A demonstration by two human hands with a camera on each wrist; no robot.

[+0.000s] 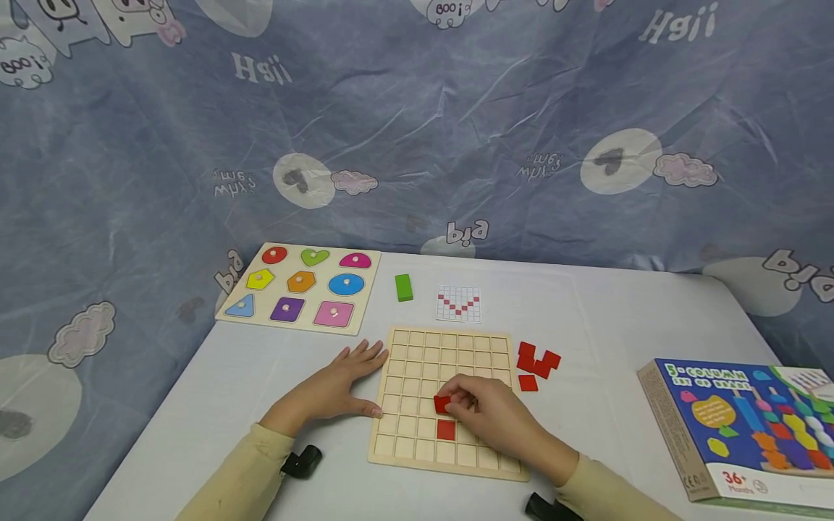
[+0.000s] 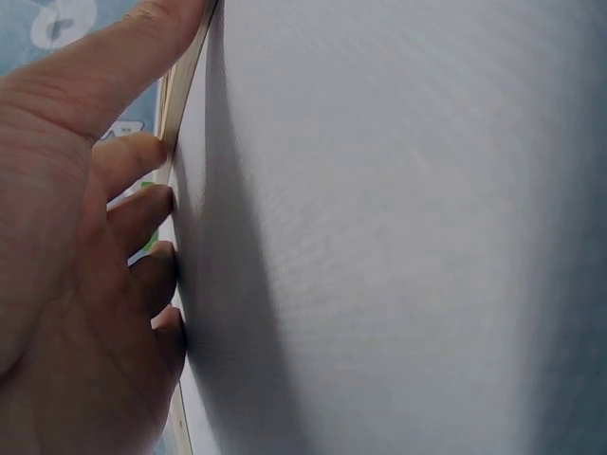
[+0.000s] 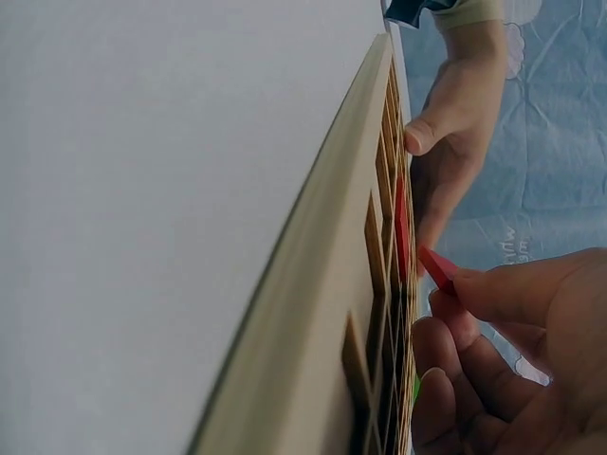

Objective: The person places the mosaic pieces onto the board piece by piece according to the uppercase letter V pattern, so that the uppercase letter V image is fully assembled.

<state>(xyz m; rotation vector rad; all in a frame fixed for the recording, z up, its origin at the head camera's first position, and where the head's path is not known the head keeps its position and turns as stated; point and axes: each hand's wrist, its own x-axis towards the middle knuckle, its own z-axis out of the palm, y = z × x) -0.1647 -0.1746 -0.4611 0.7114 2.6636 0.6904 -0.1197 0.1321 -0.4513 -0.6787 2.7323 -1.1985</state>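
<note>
A wooden grid board (image 1: 404, 405) with square cells lies on the white table. One red square tile (image 1: 446, 430) sits in a cell low in its middle. Between thumb and fingertips my right hand (image 1: 498, 416) pinches a second red tile (image 1: 441, 404), one row farther from me; the right wrist view shows this pinched tile (image 3: 439, 269) tilted at the board's surface. Spread flat, my left hand (image 1: 339, 387) has its thumb and fingertips at the board's left edge. Several loose red tiles (image 1: 534, 365) lie just right of the board, and a small pattern card (image 1: 459, 304) lies behind it.
A shape puzzle board (image 1: 260, 307) with knobbed pieces stands at the back left. Near the card lies a green block (image 1: 404, 287). A colourful toy box (image 1: 736, 434) occupies the right side. A patterned blue-grey cloth (image 1: 417, 145) hangs behind the table.
</note>
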